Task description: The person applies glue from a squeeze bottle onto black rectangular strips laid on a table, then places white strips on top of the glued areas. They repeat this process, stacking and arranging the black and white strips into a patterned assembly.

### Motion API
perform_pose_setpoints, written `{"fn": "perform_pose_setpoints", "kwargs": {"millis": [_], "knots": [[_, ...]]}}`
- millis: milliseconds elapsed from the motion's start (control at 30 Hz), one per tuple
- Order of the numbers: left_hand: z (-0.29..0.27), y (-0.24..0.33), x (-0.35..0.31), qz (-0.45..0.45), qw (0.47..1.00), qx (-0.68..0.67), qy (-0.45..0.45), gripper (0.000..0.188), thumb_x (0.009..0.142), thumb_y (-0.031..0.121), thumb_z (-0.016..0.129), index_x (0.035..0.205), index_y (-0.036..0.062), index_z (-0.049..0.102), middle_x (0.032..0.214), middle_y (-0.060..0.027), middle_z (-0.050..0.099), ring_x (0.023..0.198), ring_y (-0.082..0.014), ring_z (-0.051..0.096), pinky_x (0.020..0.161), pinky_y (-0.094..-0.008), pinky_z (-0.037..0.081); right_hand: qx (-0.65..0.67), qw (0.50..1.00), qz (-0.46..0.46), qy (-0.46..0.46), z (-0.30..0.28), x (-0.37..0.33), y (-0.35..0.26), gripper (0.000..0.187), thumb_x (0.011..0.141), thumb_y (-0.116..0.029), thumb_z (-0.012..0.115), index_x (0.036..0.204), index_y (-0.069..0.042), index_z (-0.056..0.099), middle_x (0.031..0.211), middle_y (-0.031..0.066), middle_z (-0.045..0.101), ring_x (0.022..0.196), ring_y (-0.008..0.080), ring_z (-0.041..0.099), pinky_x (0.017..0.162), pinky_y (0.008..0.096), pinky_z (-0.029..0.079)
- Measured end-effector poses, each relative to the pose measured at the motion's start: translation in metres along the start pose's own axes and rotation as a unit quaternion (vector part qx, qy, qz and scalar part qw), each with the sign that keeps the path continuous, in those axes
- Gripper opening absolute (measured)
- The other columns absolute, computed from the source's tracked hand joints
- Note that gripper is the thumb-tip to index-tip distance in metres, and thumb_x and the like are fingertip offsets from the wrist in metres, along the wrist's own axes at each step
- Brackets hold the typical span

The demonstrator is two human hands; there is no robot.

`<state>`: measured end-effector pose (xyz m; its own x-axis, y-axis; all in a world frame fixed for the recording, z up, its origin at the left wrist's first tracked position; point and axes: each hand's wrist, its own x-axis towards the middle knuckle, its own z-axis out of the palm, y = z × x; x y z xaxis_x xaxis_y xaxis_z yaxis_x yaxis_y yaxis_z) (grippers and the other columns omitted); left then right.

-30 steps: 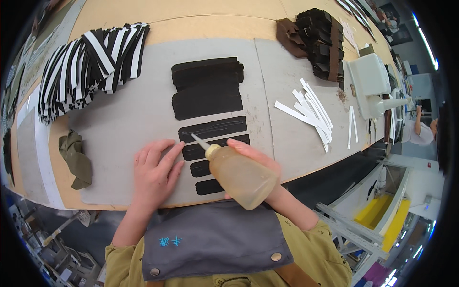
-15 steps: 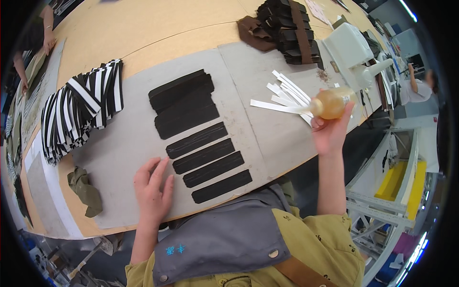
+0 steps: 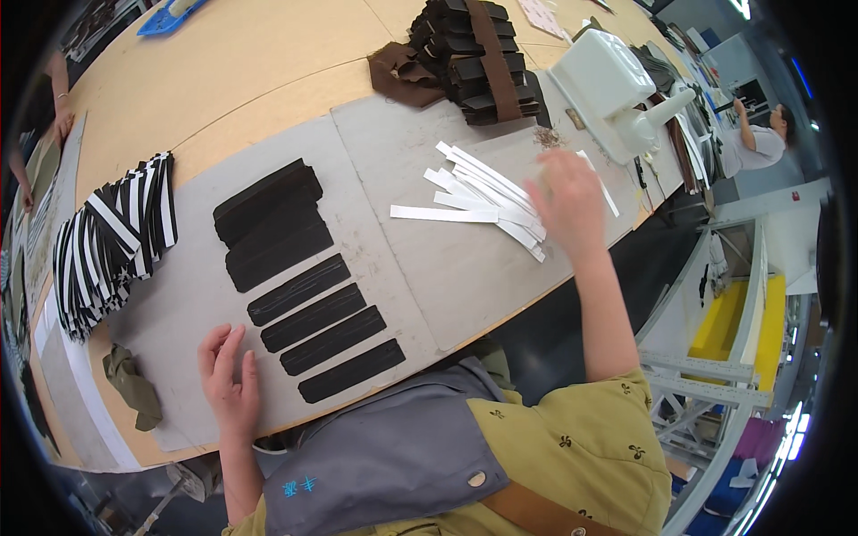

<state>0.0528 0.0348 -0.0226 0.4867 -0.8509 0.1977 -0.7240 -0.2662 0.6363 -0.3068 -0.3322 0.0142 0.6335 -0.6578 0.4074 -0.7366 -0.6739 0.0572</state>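
Where black strips [image 3: 315,319] end, left fingers [image 3: 229,352] curl loosely.

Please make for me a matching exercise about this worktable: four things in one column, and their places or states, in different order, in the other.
Things:
1. White strips
2. Olive cloth
3. Brown band
4. Four separate black strips

Places or states:
A. Crumpled, left of the left hand
B. Laid in a row, right of the left hand
C. Running across a dark bundle
D. Overlapping loosely beside the right hand

Pairs: 1-D, 2-A, 3-C, 4-B
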Motion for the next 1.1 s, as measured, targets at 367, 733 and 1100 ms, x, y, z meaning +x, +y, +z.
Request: {"fn": "perform_pose_setpoints", "kwargs": {"millis": [367, 733, 1100], "knots": [[0.002, 0.005, 0.002, 0.011, 0.999, 0.036, 0.000, 0.033, 0.091, -0.003, 0.067, 0.123, 0.0000, 0.070, 0.131, -0.0160, 0.059, 0.114, -0.0293, 0.060, 0.099, -0.0388, 0.050, 0.061, 0.991, -0.108, -0.052, 0.023, -0.002, -0.062, 0.012, 0.081, -0.007, 0.070, 0.080, -0.007, 0.058, 0.085, 0.0061, 0.060, 0.083, 0.0253, 0.061, 0.080, 0.0399, 0.050], [0.003, 0.008, -0.012, 0.083, 0.988, 0.073, 0.106, 0.035, 0.088, -0.007, 0.066, 0.121, 0.0021, 0.072, 0.123, -0.0154, 0.064, 0.110, -0.0313, 0.062, 0.095, -0.0403, 0.051, 0.353, 0.934, 0.012, -0.055, -0.018, 0.001, -0.064, 0.010, 0.084, -0.003, 0.077, 0.088, -0.002, 0.067, 0.087, 0.0071, 0.068, 0.081, 0.0231, 0.065, 0.076, 0.0333, 0.050], [0.042, 0.121, 0.031, 0.008, 0.889, -0.378, -0.259, 0.063, 0.104, 0.035, 0.059, 0.155, 0.0006, 0.043, 0.151, -0.0184, 0.053, 0.136, -0.0311, 0.052, 0.117, -0.0428, 0.036, 0.673, 0.698, -0.053, -0.236, -0.035, -0.038, -0.163, 0.010, 0.087, -0.006, 0.080, 0.086, -0.004, 0.071, 0.087, 0.0077, 0.070, 0.082, 0.0217, 0.068, 0.074, 0.0324, 0.052]]}}
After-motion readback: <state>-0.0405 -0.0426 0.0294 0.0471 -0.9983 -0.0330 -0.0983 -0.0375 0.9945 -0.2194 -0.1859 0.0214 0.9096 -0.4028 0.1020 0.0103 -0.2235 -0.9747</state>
